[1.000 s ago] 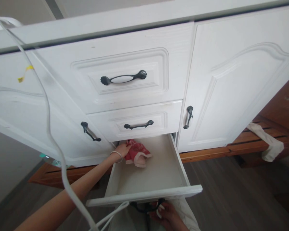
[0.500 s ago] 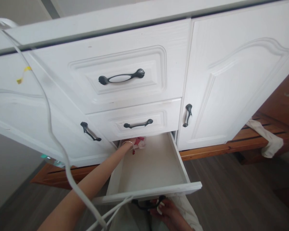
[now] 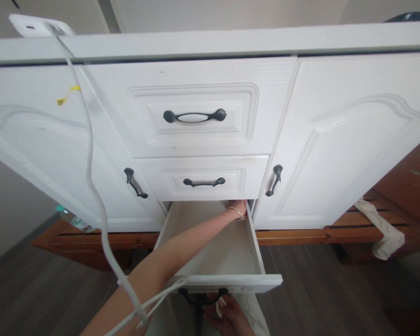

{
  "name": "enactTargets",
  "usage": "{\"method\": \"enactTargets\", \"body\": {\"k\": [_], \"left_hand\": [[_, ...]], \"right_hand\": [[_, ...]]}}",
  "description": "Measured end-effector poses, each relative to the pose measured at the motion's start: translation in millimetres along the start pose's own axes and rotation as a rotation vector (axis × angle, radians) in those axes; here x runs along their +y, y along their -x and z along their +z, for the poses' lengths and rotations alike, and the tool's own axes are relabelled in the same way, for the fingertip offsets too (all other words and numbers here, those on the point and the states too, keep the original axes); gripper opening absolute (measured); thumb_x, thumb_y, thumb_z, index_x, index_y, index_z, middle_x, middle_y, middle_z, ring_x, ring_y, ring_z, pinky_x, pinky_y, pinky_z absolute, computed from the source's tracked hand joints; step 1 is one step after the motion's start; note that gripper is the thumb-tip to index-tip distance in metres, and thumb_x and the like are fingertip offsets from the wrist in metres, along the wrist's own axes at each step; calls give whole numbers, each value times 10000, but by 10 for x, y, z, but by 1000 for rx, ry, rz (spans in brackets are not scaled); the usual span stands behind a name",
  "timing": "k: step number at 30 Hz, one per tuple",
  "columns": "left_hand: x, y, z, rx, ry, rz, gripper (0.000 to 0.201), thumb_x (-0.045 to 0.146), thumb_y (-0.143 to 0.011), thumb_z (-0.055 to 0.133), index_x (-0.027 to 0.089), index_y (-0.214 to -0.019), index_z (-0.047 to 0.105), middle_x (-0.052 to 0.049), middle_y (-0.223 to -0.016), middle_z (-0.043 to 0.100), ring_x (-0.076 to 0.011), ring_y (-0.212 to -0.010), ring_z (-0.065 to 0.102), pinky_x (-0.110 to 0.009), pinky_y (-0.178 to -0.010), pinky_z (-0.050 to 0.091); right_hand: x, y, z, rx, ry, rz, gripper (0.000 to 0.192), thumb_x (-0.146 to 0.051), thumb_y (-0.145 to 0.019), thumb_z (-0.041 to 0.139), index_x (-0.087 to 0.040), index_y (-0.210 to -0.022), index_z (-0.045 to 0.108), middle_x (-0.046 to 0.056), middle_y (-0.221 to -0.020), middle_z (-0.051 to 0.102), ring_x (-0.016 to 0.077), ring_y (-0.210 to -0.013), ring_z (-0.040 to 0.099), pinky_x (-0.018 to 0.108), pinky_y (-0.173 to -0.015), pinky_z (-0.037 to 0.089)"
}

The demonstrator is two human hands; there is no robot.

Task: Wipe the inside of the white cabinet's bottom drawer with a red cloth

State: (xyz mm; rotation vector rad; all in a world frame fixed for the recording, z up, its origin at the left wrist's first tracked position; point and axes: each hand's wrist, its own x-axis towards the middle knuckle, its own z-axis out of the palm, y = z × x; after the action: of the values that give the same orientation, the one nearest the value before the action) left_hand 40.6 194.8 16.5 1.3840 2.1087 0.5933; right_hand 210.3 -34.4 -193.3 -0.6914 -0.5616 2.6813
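My left hand [image 3: 238, 207] reaches into the pulled-out white drawer [image 3: 227, 254], at its back right corner. Its fingers are closed and partly hidden under the cabinet front. A crumpled red-and-white cloth, plain in the earlier view, is mostly covered by the hand; only a pale bit shows below the fingers. A thin bracelet circles the wrist. Below the drawer front, my right hand [image 3: 229, 317] curls its fingers at the dark drawer handle [image 3: 203, 296]. Something small and white shows at those fingers.
A white cable [image 3: 96, 196] with a yellow tag [image 3: 68, 94] hangs across the left side, over my left forearm. Shut drawers and cabinet doors [image 3: 357, 149] surround the open drawer. A plastic bottle [image 3: 75, 220] and a pale cloth strip [image 3: 383, 228] lie on the wooden slats.
My left hand has moved from the drawer's back left to its back right corner, taking the cloth along. My right hand stays at the handle. The camera view has levelled.
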Motion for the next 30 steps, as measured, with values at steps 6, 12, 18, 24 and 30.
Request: {"method": "enactTargets", "body": {"k": [6, 12, 18, 24, 30], "left_hand": [[-107, 15, -73, -85, -30, 87, 116, 207, -950, 524, 144, -954, 621, -152, -1060, 725, -257, -992, 676, -369, -889, 513], [-359, 336, -228, -233, 57, 246, 305, 272, -785, 787, 175, -987, 580, -69, -1228, 677, -195, -1072, 642, -260, -922, 506], [-317, 866, 17, -644, 18, 486, 357, 290, -702, 809, 218, -970, 584, 20, -1002, 660, -182, -935, 640, -285, -869, 513], [-264, 1054, 225, -750, -172, 625, 295, 284, -654, 760, 237, -748, 484, 20, -872, 606, -202, -875, 619, -328, -834, 500], [-270, 1123, -35, -767, -339, 643, 299, 310, -653, 779, 241, -776, 515, -5, -852, 654, -221, -825, 632, -336, -788, 501]], "right_hand": [[-41, 24, -46, -17, 6, -21, 510, -416, -613, 939, -177, -1029, 767, 106, -1004, 760, 272, -1035, 704, 460, -1016, 492], [-30, 61, 64, 41, -15, -31, 480, -404, -593, 946, -180, -983, 779, 123, -1052, 762, 299, -1019, 710, 505, -1005, 503], [-17, 58, 67, 42, -21, -6, 426, -363, -591, 950, -200, -948, 782, 113, -1118, 758, 306, -1038, 713, 522, -1015, 507], [8, 16, -19, 71, -3, 7, 485, -395, -541, 973, -198, -939, 778, 111, -1123, 762, 307, -1046, 717, 523, -1035, 488], [-28, 30, 4, 95, 36, 29, 513, -391, -510, 980, -194, -935, 769, 126, -1113, 760, 312, -1039, 711, 526, -1037, 483]]}}
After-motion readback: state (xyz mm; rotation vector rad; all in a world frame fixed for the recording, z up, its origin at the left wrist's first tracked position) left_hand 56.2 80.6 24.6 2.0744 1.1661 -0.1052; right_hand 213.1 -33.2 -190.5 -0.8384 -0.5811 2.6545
